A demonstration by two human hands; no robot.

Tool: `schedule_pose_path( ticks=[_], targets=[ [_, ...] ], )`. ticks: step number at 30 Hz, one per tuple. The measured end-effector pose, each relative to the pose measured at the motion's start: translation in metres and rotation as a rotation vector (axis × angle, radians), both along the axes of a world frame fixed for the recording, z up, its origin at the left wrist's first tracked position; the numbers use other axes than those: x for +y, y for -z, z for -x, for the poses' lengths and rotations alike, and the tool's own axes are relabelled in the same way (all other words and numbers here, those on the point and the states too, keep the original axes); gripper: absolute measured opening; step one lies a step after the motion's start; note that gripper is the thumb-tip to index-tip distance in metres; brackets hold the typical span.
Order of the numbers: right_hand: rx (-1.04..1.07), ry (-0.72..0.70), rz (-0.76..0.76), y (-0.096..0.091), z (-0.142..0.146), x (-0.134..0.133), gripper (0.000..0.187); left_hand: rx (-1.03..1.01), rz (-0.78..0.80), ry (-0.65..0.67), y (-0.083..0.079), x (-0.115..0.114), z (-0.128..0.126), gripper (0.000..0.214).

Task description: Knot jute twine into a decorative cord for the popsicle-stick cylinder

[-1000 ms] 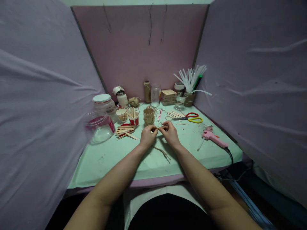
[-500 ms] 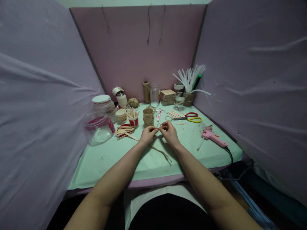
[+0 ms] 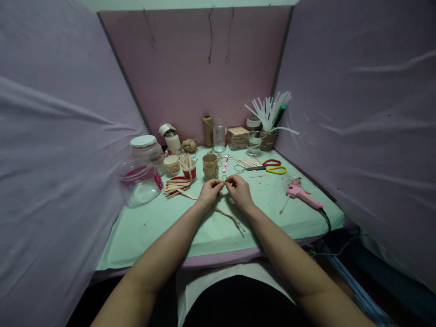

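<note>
Between my two hands, just in front of a brown twine-trimmed cup (image 3: 210,166), is a length of twine (image 3: 229,215). My left hand (image 3: 210,191) pinches it with thumb and forefinger. My right hand (image 3: 239,188) pinches it too, its fingertips almost meeting the left ones. A small loop of the twine rises above the fingertips. The braided-looking tail lies on the table beneath my hands and runs toward the lower right, with a frayed end. The part inside my fingers is hidden.
Wooden sticks (image 3: 179,184) and a red cup of sticks (image 3: 189,170) lie left, beside clear plastic jars (image 3: 141,184). Scissors (image 3: 267,168) rest at right, with a pink glue gun (image 3: 303,193) and its cord nearer the edge. Jars, twine and glue sticks (image 3: 270,111) line the back.
My right hand has shifted very slightly, its fingers curling a little more at the loop. The twine stays pinched in both hands, and the other things have not moved.
</note>
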State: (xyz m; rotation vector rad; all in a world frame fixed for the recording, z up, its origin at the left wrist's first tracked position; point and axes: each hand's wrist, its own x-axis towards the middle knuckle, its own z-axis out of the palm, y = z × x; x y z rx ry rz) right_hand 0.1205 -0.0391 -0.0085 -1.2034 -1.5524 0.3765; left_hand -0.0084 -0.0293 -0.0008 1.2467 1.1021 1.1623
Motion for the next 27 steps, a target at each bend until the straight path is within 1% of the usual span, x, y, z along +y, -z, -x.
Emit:
schedule_pose_path(
  ticks=[8, 11, 14, 16, 18, 21, 23, 24, 25, 27],
  targets=[
    [-0.039, -0.007, 0.012, -0.001, 0.0, -0.002, 0.015, 0.106, -0.116, -0.1, -0.001, -0.001, 0.002, 0.023],
    [-0.062, -0.018, 0.015, -0.001, -0.001, -0.002, 0.016, 0.137, -0.143, -0.108, -0.003, -0.002, 0.002, 0.021],
    [-0.113, 0.001, -0.006, -0.001, -0.001, -0.003, 0.015, 0.13, -0.162, -0.105, -0.005, -0.004, 0.001, 0.017],
    [-0.153, 0.027, -0.035, -0.002, -0.001, -0.004, 0.015, 0.066, -0.105, -0.096, -0.005, -0.004, -0.001, 0.016],
    [-0.187, 0.034, -0.07, -0.003, 0.0, -0.005, 0.014, -0.072, 0.041, -0.06, -0.006, -0.003, -0.001, 0.015],
    [-0.188, -0.029, -0.112, -0.006, 0.001, -0.006, 0.012, -0.327, 0.328, 0.071, -0.007, 0.0, 0.003, 0.01],
    [-0.113, -0.085, -0.102, -0.007, 0.002, -0.007, 0.012, -0.425, 0.451, 0.167, -0.009, 0.002, 0.006, 0.008],
    [-0.049, -0.105, -0.077, -0.007, 0.002, -0.006, 0.011, -0.449, 0.467, 0.204, -0.01, 0.002, 0.008, 0.008],
    [0.029, -0.123, -0.036, -0.008, 0.001, -0.006, 0.011, -0.457, 0.452, 0.22, -0.01, 0.002, 0.008, 0.009],
    [0.187, -0.156, 0.074, -0.008, 0.001, -0.004, 0.011, -0.412, 0.345, 0.188, -0.011, 0.001, 0.007, 0.013]
  ],
)
